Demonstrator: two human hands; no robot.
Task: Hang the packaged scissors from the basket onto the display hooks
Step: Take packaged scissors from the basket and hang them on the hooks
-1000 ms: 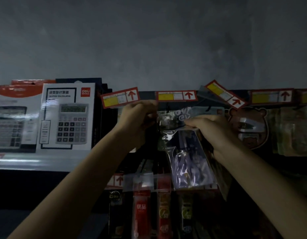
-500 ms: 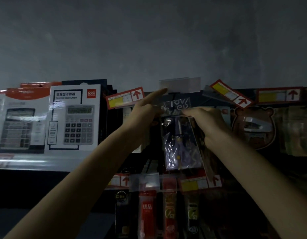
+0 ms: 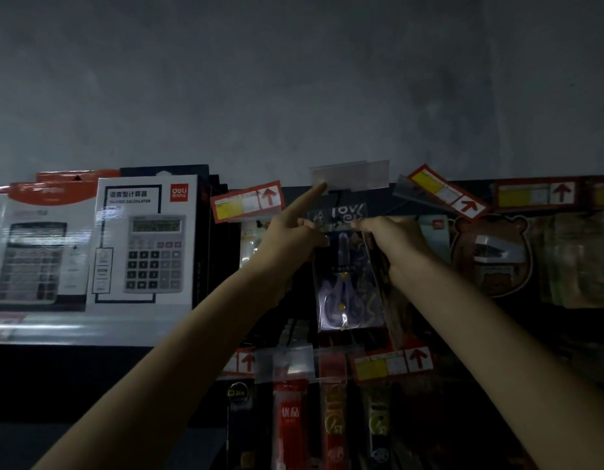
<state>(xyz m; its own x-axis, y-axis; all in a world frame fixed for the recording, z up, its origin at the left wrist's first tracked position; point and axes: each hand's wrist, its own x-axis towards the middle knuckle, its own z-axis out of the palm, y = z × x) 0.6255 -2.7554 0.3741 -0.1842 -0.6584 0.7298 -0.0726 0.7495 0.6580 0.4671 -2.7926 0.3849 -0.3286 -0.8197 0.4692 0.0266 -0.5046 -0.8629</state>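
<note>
**Scissors pack held at the top hook row, label flap tipped up**

The packaged scissors [image 3: 348, 279] hang upright at centre frame, their printed header card at 12 o'clock just under a clear price-label holder [image 3: 349, 179] that is flipped upward. The left hand [image 3: 287, 245] pinches the header's left corner between thumb and curled fingers, while its index finger is stretched out toward 1 o'clock, tip touching the lower left corner of the flipped holder. The right hand [image 3: 395, 242] is closed on the header's right corner, fingers pinching it. Whether the pack's hole is on the display hook [image 3: 338, 198] cannot be told; only a thin dark wire shows above the header.

Open room is tight. At 9 o'clock of the pack a red-and-yellow price tag [image 3: 248, 205] sits just beside the left hand; at 3 o'clock a bear-shaped stapler pack [image 3: 493, 256] hangs near the right wrist. Below, at 6 o'clock, a lower row of hanging pen packs [image 3: 290, 415] starts just under the scissors' bottom edge.

Above the rack is a bare grey wall [image 3: 294, 79]; the scene is dim. At 9 o'clock a shelf [image 3: 73, 329] carries boxed calculators: two box fronts are clear, the nearer one [image 3: 144, 245] white. Four arrow-marked tags run along the top row.
</note>
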